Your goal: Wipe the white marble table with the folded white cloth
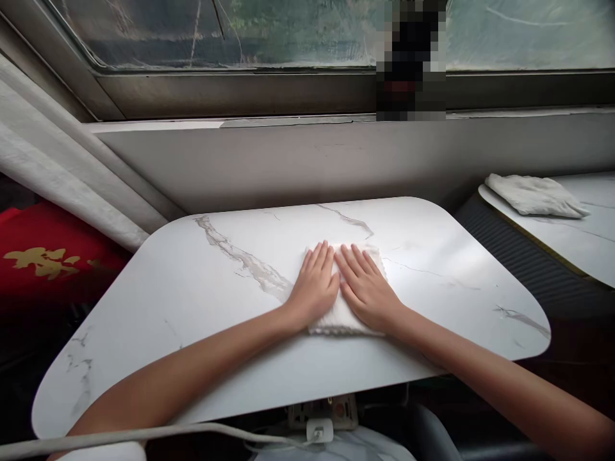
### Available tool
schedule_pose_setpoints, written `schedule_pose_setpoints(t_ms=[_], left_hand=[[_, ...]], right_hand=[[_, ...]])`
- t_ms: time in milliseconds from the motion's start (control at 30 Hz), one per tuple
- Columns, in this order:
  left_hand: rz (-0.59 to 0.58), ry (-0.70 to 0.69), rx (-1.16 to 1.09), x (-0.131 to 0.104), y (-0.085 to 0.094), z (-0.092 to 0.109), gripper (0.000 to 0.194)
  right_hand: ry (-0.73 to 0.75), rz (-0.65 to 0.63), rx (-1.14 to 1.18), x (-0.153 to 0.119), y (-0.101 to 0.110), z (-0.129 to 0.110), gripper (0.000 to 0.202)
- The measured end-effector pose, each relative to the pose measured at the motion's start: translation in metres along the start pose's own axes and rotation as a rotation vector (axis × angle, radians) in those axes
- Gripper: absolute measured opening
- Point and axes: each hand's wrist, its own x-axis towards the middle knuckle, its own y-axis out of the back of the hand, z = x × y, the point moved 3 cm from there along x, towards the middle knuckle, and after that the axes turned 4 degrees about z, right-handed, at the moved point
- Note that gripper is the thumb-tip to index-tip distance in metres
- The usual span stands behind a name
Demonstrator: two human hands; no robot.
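Observation:
A folded white cloth [343,317] lies flat near the middle of a white marble-patterned table [158,282]. My left hand [314,282] rests palm down on the cloth's left part, its fingers stretched out and pointing away from me. Beside it, my right hand [368,285] lies palm down on the right part, fingers also straight and slightly spread. The two hands nearly meet at the thumbs. Much of the cloth is hidden beneath them.
Another white cloth [535,195] sits on a second marble-patterned table [586,237] at the right. A window sill [269,121] runs behind. To the left are a curtain [62,147] and red fabric [57,256]. A white cable [206,428] with a plug [319,430] crosses below the table's near edge.

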Motion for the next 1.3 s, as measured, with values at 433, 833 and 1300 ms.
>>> schedule_pose_setpoints(t_ms=[433, 833, 1300], left_hand=[[0.154, 0.147, 0.138, 0.151, 0.002, -0.092, 0.051], [0.167, 0.166, 0.141, 0.156, 0.0, -0.098, 0.051], [0.149, -0.007, 0.125, -0.047, 0.019, -0.043, 0.052]], right_hand=[[-0.015, 0.082, -0.168, 0.174, -0.025, 0.062, 0.054], [0.008, 0.111, -0.187, 0.182, -0.026, 0.065, 0.051], [0.052, 0.055, -0.117, 0.014, -0.023, -0.063, 0.057]])
